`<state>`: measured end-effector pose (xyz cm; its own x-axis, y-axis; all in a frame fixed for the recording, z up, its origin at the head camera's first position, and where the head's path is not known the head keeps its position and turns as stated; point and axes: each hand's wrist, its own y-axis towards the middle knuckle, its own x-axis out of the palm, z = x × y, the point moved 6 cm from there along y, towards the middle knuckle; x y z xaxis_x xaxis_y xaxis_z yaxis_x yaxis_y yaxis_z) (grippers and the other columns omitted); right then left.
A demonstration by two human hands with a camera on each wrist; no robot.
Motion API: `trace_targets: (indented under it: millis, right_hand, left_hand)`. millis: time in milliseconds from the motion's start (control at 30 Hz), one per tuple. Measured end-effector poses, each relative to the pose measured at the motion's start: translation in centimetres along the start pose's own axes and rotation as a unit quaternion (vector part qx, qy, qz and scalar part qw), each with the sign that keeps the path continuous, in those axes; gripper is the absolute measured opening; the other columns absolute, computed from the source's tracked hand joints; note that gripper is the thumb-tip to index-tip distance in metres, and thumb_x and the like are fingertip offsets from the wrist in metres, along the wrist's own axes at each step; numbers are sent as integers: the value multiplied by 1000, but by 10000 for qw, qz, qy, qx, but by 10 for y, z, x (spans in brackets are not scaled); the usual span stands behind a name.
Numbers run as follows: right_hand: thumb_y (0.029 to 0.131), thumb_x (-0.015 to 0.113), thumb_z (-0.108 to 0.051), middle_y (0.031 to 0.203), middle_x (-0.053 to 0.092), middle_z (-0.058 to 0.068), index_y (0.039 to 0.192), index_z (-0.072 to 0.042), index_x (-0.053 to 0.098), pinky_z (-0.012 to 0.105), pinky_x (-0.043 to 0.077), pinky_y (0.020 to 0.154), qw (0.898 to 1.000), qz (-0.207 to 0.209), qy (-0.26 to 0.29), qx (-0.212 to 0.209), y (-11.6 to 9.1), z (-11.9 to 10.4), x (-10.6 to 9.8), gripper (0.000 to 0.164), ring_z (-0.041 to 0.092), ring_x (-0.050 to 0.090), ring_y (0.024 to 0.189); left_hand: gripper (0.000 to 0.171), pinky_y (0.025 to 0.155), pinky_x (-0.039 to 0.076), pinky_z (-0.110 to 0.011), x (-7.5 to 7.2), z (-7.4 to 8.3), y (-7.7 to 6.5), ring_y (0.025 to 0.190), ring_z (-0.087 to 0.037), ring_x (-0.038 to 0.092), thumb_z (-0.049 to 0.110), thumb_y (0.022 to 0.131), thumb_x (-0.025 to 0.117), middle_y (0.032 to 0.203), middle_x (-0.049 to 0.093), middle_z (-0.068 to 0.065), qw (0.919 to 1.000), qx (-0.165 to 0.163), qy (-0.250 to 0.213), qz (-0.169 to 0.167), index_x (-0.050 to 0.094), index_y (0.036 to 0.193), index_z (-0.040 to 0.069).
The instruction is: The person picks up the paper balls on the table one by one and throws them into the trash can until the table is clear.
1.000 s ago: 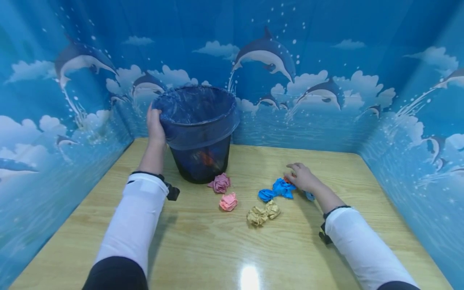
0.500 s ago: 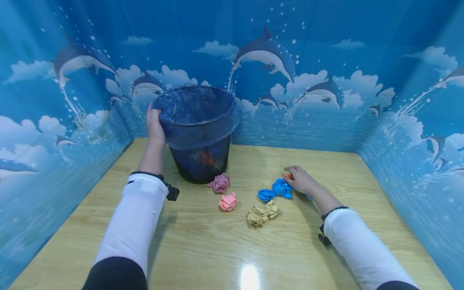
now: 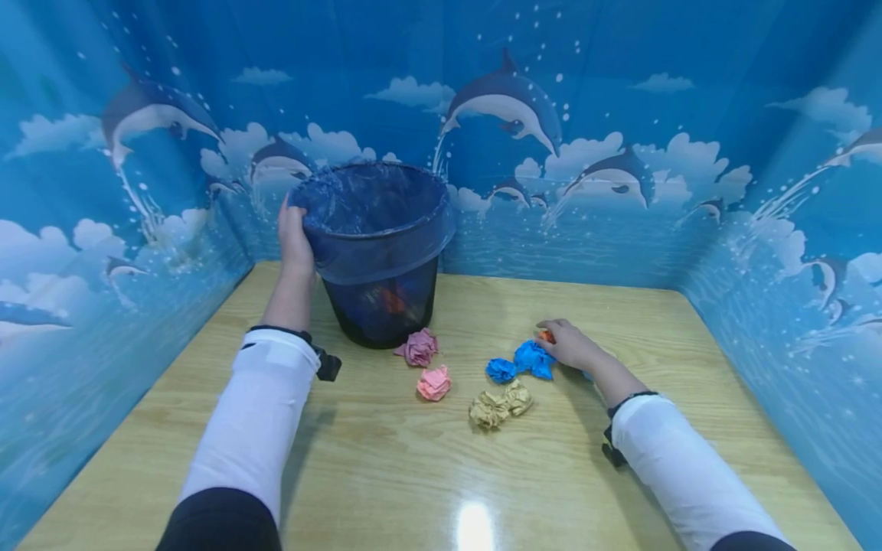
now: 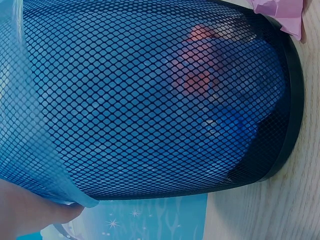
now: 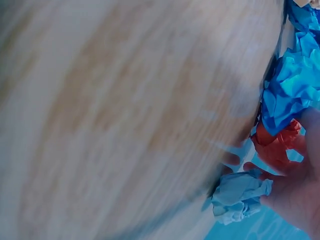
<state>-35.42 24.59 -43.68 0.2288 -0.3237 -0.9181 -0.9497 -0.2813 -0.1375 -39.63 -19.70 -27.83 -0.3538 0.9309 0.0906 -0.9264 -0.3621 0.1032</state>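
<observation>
A black mesh wastebasket (image 3: 379,306) with a blue plastic liner (image 3: 386,256) stands at the back left, crumpled paper showing through its mesh. My left hand (image 3: 296,237) grips its left rim over the liner. At the right, my right hand (image 3: 572,344) curls its fingers round an orange-red crumpled paper ball (image 5: 275,145), partly hidden by the hand. A light blue paper ball (image 5: 240,195) lies against the same hand. Just left of it are two bright blue paper balls (image 3: 534,358), touching or nearly so.
Two tan paper balls (image 3: 499,405) lie in front of the blue ones. A mauve ball (image 3: 419,348) sits by the basket's base, with a pink ball (image 3: 434,383) nearer. Dolphin-printed curtains (image 3: 592,229) border the wooden table (image 3: 386,474) at the back and sides.
My right hand has come down and slightly left, its fingers closing round the orange-red paper ball. The bright blue balls have shifted slightly left. My left hand and the basket keep their place.
</observation>
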Motion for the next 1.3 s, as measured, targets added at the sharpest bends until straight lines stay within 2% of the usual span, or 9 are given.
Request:
trace_targets:
  millis: [667,833,1000,1167,1300]
  right_hand:
    - [100,49,-19,131,50,33,132,4,54,57,40,99,9997,-61,-95,-218,-2,-7,-1,39,49,46,122]
    - [100,50,-21,130,51,32,129,3,56,57,40,100,9997,-91,21,-229,0,-5,-2,38,48,46,122]
    - [100,52,-29,123,55,31,123,1,60,53,44,94,9989,34,-33,-464,5,0,-2,39,46,50,116]
    - [99,52,-20,124,55,30,122,2,61,54,43,96,9997,6,22,-228,2,-4,-3,33,45,51,117]
    - [99,52,-17,121,56,29,119,3,61,52,45,92,9998,3,-77,-196,1,-7,-4,30,43,54,112]
  left_hand:
    - [62,120,12,-32,0,0,-1,150,-12,5,35,96,28,163,5,8,10000,-47,-24,-72,14,156,30]
    - [61,120,11,-31,0,1,-1,150,-11,5,34,96,28,163,5,9,9999,-40,-52,-78,14,156,32]
    - [62,119,11,-31,0,1,-1,150,-11,5,34,96,28,163,4,9,9999,-37,-69,-82,14,156,31]
    - [62,120,10,-30,0,0,1,150,-11,5,33,96,29,163,5,8,9999,-74,-106,-94,14,156,31]
    - [62,120,10,-30,-1,0,1,150,-11,4,33,96,29,164,4,8,9999,-94,-93,-100,14,156,31]
